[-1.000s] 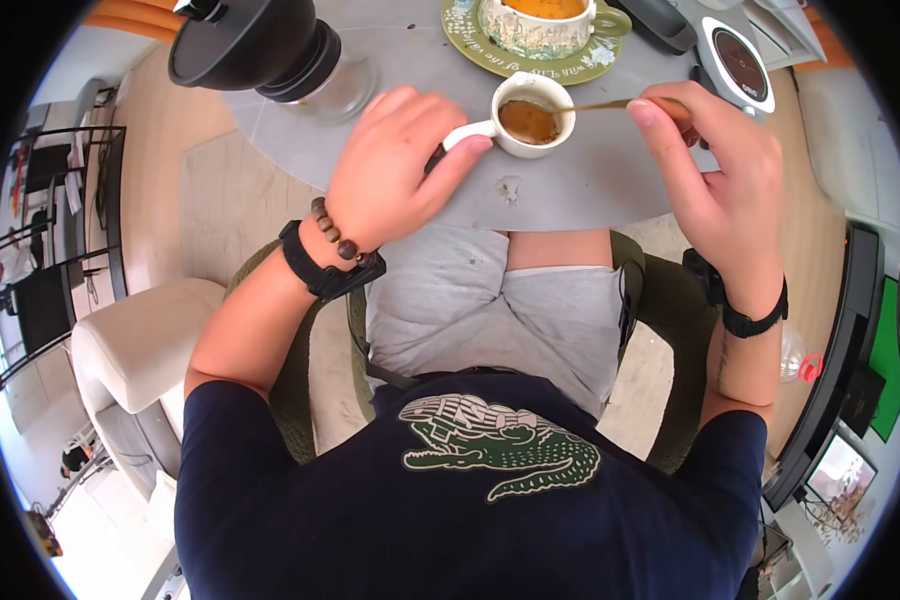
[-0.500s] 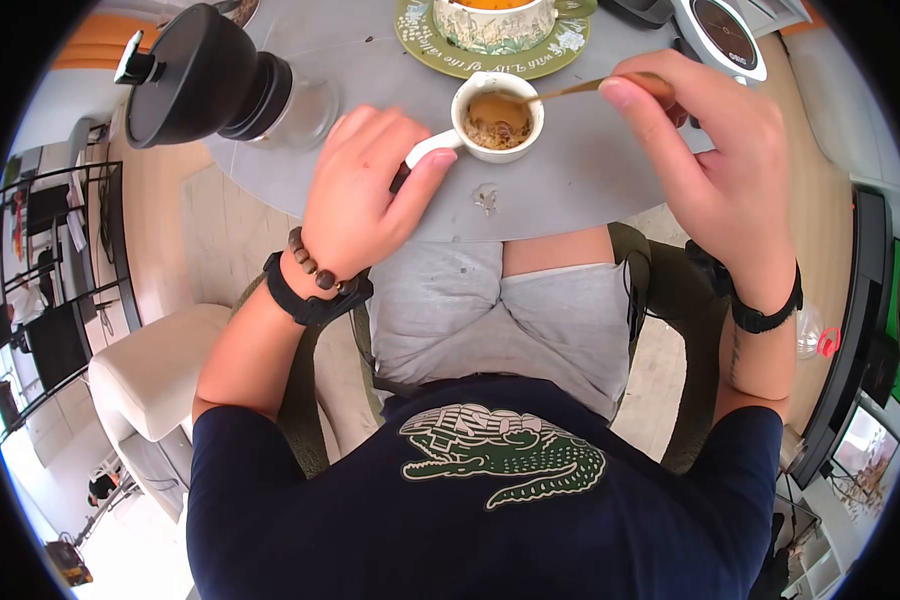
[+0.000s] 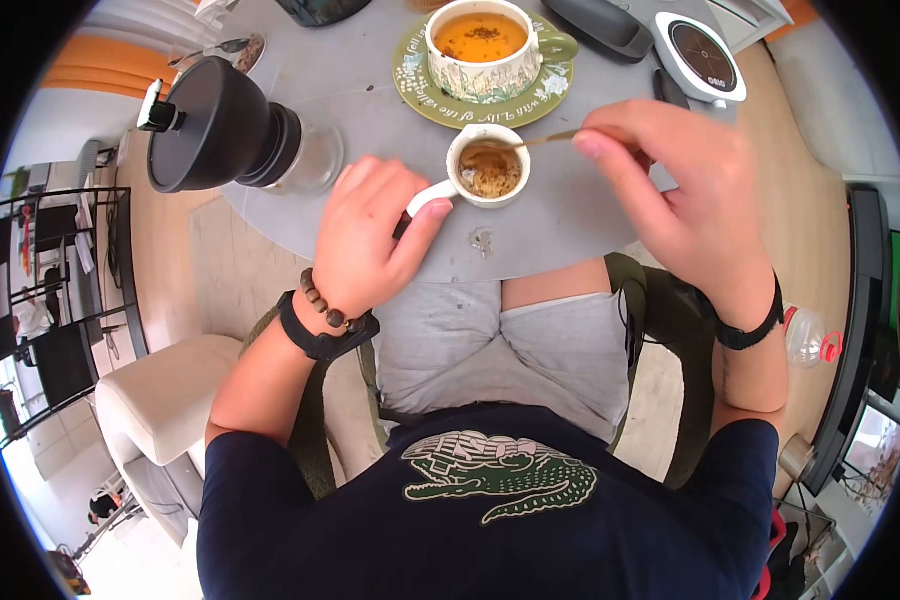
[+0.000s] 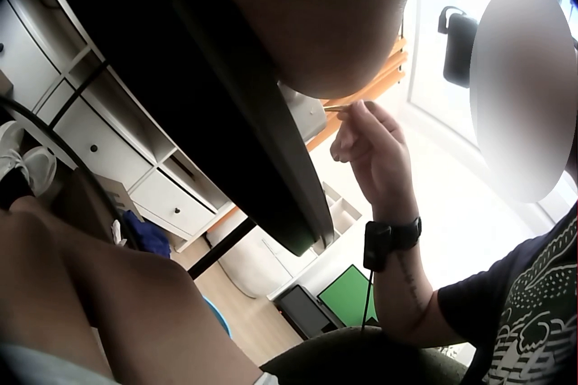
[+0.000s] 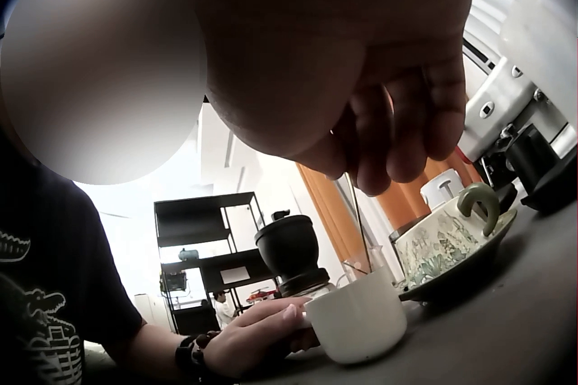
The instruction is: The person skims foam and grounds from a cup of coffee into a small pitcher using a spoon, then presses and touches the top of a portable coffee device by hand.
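A small white cup (image 3: 489,188) with brown liquid and pale bits inside stands near the table's front edge. My left hand (image 3: 375,232) grips its handle from the left, thumb on top. Pinched between thumb and curled fingers of my right hand (image 3: 685,185) is a thin gold spoon (image 3: 550,139), its far end inside the cup. The right wrist view shows the white cup (image 5: 358,317) upright on the table, the spoon's stem (image 5: 358,213) rising from it to my fingers. Behind the cup, a patterned cup (image 3: 480,72) of amber liquid sits on a green saucer (image 3: 410,88).
A black grinder (image 3: 215,125) with a clear jar lies at the table's left. A white scale (image 3: 700,60) and a dark case (image 3: 600,28) are at the back right. A small wet spot (image 3: 481,241) marks the table (image 3: 570,225) before the cup.
The view has shifted, bringing more of the table's far side into sight. The spoon has moved within the cup, where pale bits now show in the liquid. Both hands keep their holds.
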### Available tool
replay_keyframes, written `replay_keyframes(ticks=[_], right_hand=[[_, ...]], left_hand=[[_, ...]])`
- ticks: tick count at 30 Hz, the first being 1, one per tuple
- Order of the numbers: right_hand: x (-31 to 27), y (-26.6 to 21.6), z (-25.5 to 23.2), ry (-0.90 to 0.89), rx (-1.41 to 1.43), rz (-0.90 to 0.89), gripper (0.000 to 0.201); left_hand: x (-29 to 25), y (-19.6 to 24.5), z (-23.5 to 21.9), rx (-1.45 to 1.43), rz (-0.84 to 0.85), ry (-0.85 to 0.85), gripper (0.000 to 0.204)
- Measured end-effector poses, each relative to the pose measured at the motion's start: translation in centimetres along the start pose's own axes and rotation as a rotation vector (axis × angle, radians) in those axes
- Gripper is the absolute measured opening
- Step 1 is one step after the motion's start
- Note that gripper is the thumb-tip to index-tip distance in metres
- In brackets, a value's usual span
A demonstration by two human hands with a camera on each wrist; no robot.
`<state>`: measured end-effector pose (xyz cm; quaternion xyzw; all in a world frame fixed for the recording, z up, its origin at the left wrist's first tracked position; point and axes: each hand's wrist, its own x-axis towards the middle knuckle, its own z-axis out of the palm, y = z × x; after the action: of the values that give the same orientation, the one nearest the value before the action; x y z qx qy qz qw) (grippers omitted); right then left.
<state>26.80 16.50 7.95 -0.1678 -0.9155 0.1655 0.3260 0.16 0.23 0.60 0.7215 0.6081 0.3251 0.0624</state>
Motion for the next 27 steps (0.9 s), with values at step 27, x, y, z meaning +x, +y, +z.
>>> replay_keyframes(ticks=[27], right_hand=[[0.3,-1.9,-1.6,0.102,0.024,-0.06,0.006]], left_hand=[[-0.3,0.3,0.0,0.027,0.009,0.033,0.018]])
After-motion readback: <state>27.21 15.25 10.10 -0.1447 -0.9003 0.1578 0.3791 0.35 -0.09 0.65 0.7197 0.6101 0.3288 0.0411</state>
